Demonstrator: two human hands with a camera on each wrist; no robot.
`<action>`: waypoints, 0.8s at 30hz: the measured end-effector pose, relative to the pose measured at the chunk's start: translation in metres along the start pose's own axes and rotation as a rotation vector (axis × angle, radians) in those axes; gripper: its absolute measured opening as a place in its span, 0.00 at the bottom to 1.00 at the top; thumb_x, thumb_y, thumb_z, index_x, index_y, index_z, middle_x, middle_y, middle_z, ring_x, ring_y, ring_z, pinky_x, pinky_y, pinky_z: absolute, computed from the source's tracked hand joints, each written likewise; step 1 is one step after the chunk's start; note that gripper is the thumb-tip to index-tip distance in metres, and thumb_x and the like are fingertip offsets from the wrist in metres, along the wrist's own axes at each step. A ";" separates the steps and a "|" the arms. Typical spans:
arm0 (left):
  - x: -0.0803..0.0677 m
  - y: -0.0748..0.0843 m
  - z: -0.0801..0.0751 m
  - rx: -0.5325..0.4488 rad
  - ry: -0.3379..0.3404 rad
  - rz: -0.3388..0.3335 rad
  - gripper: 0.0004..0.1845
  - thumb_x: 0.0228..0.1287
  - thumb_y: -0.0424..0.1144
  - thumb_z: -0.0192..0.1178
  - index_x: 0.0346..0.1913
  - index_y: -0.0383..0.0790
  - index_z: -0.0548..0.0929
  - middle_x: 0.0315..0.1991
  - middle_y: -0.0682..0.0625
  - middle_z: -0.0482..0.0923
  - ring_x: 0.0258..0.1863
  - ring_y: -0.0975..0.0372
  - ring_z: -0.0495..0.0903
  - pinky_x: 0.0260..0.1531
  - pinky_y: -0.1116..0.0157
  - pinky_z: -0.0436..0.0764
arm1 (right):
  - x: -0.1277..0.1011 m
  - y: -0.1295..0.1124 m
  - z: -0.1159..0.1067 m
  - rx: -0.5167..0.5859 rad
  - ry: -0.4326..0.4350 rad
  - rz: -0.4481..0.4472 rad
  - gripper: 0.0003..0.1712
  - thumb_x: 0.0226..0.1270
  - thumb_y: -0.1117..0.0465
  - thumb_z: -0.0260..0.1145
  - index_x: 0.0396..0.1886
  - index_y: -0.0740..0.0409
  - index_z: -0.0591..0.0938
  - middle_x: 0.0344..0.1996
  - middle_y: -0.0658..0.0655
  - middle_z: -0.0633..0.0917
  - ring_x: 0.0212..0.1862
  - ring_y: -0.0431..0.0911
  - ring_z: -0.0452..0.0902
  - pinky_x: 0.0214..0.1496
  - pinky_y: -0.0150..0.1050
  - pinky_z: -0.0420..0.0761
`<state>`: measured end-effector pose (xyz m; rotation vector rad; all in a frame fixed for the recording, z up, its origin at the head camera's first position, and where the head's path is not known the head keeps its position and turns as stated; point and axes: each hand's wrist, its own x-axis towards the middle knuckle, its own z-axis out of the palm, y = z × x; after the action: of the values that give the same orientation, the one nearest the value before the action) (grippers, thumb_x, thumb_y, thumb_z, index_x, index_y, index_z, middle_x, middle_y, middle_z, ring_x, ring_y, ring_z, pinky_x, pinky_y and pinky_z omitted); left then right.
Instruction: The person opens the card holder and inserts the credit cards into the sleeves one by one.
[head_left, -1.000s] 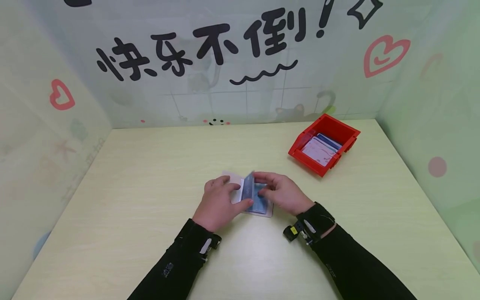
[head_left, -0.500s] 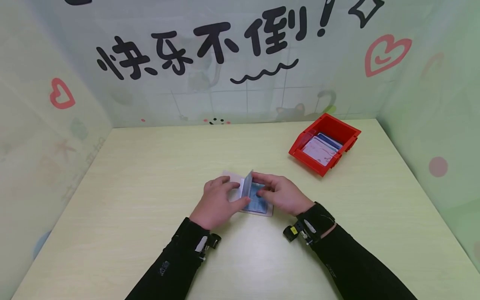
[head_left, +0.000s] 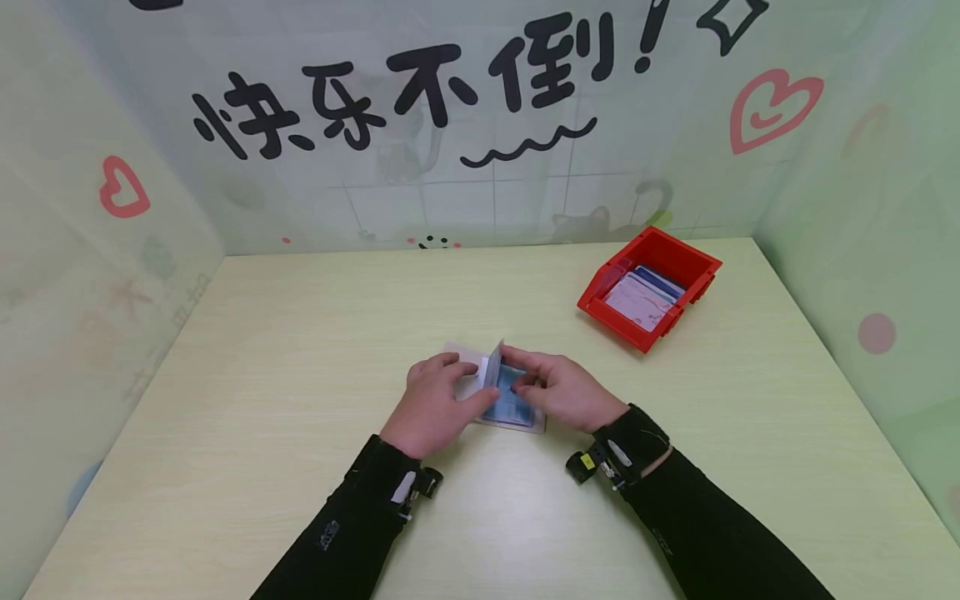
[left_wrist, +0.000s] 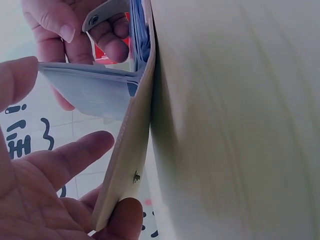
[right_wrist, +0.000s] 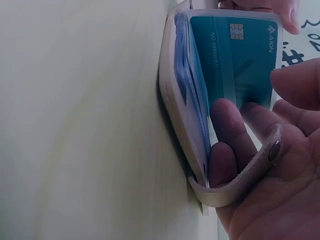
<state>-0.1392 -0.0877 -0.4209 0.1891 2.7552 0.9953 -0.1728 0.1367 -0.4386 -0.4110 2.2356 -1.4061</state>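
A beige card holder [head_left: 517, 419] lies open on the table between my hands. One clear sleeve [head_left: 492, 364] stands upright at its spine. My left hand [head_left: 441, 402] holds the left cover [left_wrist: 125, 165], with its thumb [left_wrist: 17, 80] against the sleeve's edge [left_wrist: 90, 87]. My right hand [head_left: 561, 388] grips the right side, its fingers [right_wrist: 225, 145] tucked in among the sleeves. A teal chip card [right_wrist: 235, 55] shows in the raised sleeve. The snap strap [right_wrist: 260, 162] curls across my right palm.
A red bin [head_left: 660, 246] with several cards [head_left: 641, 298] in it stands at the back right of the pale table [head_left: 300, 333]. Decorated walls close in the table at the back and on both sides.
The upright sleeve has tipped slightly left and my right fingers have crept further in beneath it. Both hands stay on the card holder.
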 end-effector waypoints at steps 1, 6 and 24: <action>0.000 0.000 0.000 -0.005 -0.003 -0.004 0.35 0.71 0.62 0.61 0.70 0.40 0.80 0.79 0.39 0.64 0.80 0.40 0.55 0.74 0.42 0.70 | 0.000 0.000 0.000 -0.002 0.001 0.003 0.39 0.77 0.68 0.63 0.83 0.41 0.66 0.75 0.57 0.73 0.58 0.52 0.77 0.53 0.37 0.86; 0.001 -0.001 -0.001 -0.031 -0.012 -0.014 0.35 0.72 0.61 0.61 0.70 0.39 0.80 0.79 0.39 0.64 0.80 0.40 0.54 0.75 0.41 0.67 | 0.000 0.000 0.001 -0.009 0.001 0.015 0.40 0.76 0.68 0.63 0.83 0.40 0.66 0.73 0.57 0.74 0.60 0.52 0.77 0.53 0.37 0.87; 0.002 -0.005 -0.003 -0.084 0.008 -0.003 0.33 0.73 0.56 0.60 0.72 0.37 0.77 0.76 0.40 0.69 0.80 0.40 0.58 0.76 0.42 0.67 | -0.001 0.001 0.002 0.008 -0.041 -0.026 0.39 0.78 0.69 0.60 0.83 0.39 0.65 0.75 0.55 0.72 0.63 0.53 0.76 0.57 0.38 0.84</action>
<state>-0.1422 -0.0932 -0.4224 0.1684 2.7131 1.1109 -0.1710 0.1359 -0.4402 -0.4634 2.1989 -1.4060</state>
